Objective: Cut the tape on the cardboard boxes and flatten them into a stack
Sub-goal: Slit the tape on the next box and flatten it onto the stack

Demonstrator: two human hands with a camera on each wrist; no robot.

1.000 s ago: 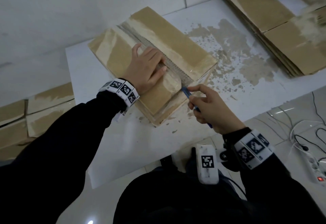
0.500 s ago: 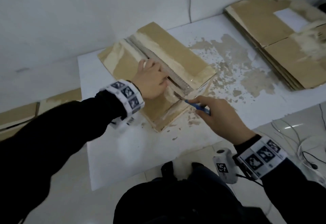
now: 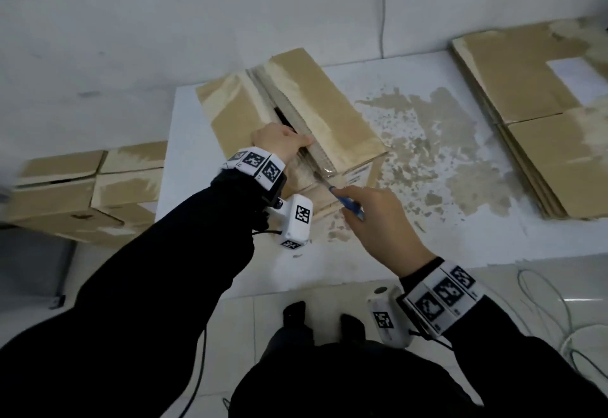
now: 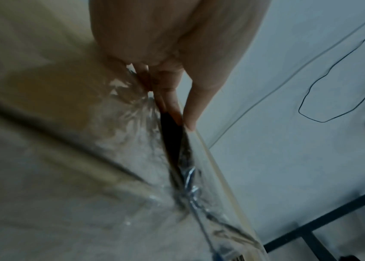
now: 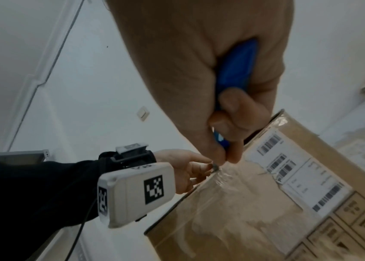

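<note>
Working on the cardboard box [image 3: 296,121] at the near-left part of the white table [image 3: 460,246], we are partway through its tape. The top seam is already parted: a dark gap shows between the two top flaps, and our left hand [image 3: 279,141] has its fingers [image 4: 172,98] hooked into that gap, curled over a flap edge. Our right hand [image 3: 378,220] is clamped round a blue utility knife [image 3: 352,209], its tip set at the clear tape [image 5: 228,178] where the seam wraps over the near top edge, just above the side with the barcode label [image 5: 300,173]. The two hands are close together there; from the right wrist view the blade tip sits just beside the left fingers, which we judge to be the risk in this cut.

What is done, as far as we can see: a stack of flattened boxes [image 3: 543,115] lies at the far right of the table. What is left: finishing this end strip, any tape underneath (hidden from us), folding this box flat and adding it to the stack. More taped boxes [image 3: 82,187] wait low down to the left of the table, still whole.
</note>
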